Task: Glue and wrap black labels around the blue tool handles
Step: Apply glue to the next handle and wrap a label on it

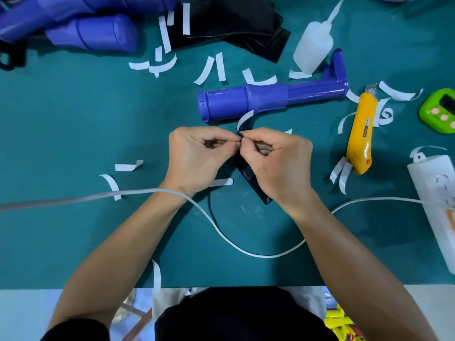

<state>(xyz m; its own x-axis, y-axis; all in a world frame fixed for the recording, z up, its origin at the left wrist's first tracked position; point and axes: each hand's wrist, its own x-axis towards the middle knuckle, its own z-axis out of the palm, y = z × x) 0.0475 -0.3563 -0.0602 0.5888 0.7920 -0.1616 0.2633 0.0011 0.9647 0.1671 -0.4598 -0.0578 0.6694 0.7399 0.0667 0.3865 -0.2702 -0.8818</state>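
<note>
My left hand point(199, 153) and my right hand point(275, 161) meet at the middle of the green mat, fingertips pinching the top edge of a black label point(253, 182). A white backing strip point(245, 120) curls up from that edge. The label's lower end sticks out below my right hand. A blue tool handle point(258, 100) lies on its side just beyond my hands. More blue handles point(81, 23) are piled at the far left. A stack of black labels point(234, 23) lies at the back.
A clear glue bottle point(315, 43) stands behind the handle. A yellow utility knife point(360, 134), a green timer point(440, 112) and a white power strip point(438, 190) with its cable point(221, 232) sit to the right. Several white backing strips litter the green mat point(73, 119).
</note>
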